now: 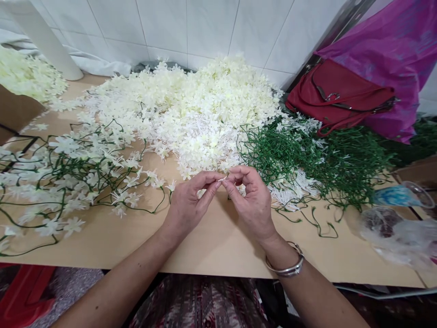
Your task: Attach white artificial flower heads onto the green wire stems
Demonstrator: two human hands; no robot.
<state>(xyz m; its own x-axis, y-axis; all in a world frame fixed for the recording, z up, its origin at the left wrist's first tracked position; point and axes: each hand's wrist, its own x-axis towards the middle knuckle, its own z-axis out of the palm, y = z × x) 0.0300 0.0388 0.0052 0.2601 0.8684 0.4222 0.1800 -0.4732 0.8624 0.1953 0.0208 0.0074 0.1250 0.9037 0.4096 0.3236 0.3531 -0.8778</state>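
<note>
My left hand (187, 200) and my right hand (251, 202) meet over the front middle of the table, thumbs and forefingers pinched tip to tip. Between the fingertips shows a small white flower piece (223, 179); most of it is hidden by the fingers. A large heap of cream-white artificial flowers (218, 95) lies just beyond the hands. To the right of my right hand is a tangle of green plastic stems (273, 146), with white stamen pieces (290, 189) in front of it. Left of my left hand spread white flowers on green stems (92, 173).
At the back right, a red handbag (341, 93) leans by a purple plastic bag (392, 59). A clear plastic bag (403, 232) and a blue-patterned cup (398, 196) lie at the right. A cardboard box (17, 109) stands at the left, near a white roll (44, 41).
</note>
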